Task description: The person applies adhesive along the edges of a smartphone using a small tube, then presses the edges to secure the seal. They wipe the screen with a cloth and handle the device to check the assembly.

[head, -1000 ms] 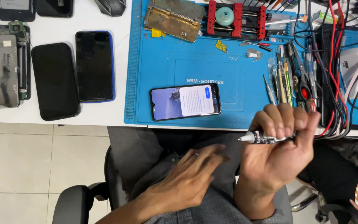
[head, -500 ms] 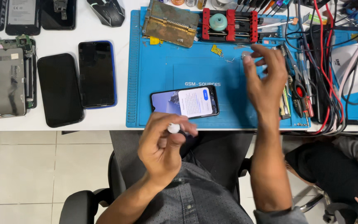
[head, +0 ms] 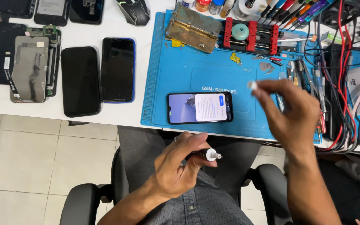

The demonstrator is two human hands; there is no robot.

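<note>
Glue-pen tube, a slim dark barrel with a white nozzle, sits in my left hand in the lower middle of the head view, low over my lap and below the table edge. My fingers are wrapped closed around the barrel; its long axis runs roughly left to right across the frame, nozzle tip pointing right, bare and uncovered.

My right hand is up at right of centre, over the blue work mat. Its thumb and forefinger are pinched narrow on a small white cap, held at the hand's upper left; the other fingers are loosely curled. I judge that the cap belongs to the nozzle, though I cannot tell for sure.

So the cap lies up and to the right of the nozzle tip, well apart from it, with a lit smartphone lying flat on the mat between the two hands. The left hand is plainly the nearer one to the tube; the right is nearer the tweezers and screwdrivers along the mat's right edge.

At upper left, two dark phones and an opened handset lie on the white table, untouched.
</note>
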